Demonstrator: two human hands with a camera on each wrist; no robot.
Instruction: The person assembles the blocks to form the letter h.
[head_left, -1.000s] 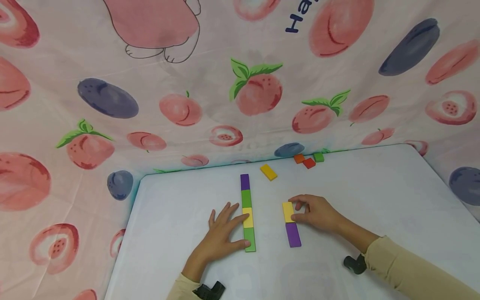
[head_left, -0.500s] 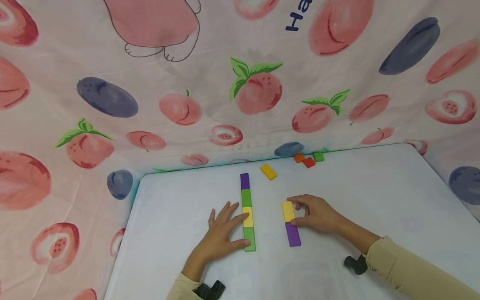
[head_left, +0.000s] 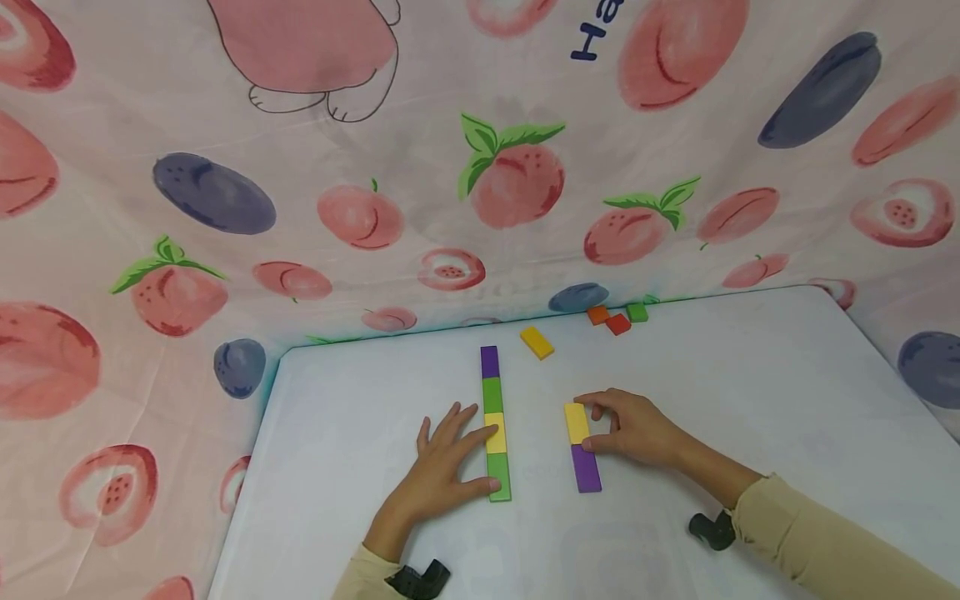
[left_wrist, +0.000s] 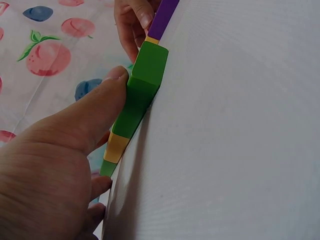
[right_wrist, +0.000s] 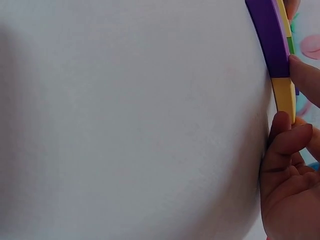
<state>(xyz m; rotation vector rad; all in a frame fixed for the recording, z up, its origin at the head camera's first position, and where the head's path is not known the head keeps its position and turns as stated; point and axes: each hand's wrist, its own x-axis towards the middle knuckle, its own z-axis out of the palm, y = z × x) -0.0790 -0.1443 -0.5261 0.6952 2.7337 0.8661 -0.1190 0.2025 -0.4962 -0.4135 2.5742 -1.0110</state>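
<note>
Four colours are not all present in the left row: a purple block [head_left: 489, 362], a green block [head_left: 492, 395], a yellow block [head_left: 496, 433] and a nearer green block [head_left: 499, 478] lie end to end. My left hand [head_left: 438, 477] spreads beside it, index fingertip on the yellow block and thumb on the nearer green one. To the right, a second yellow block [head_left: 576, 423] meets a longer purple block [head_left: 587, 468] end to end. My right hand [head_left: 633, 427] pinches that yellow block, index finger at its far end and thumb near the joint. Its other fingers are curled.
Another yellow block [head_left: 537, 342] lies behind the rows on the white table [head_left: 337, 417]. At the back edge are an orange block [head_left: 597, 316], a red block [head_left: 618, 324] and a green block [head_left: 637, 313]. A fruit-printed cloth [head_left: 285, 167] rises behind the table.
My right thumb has slid slightly toward me, from the yellow block's side to its joint with the purple block. My left hand and the left row stay put.
</note>
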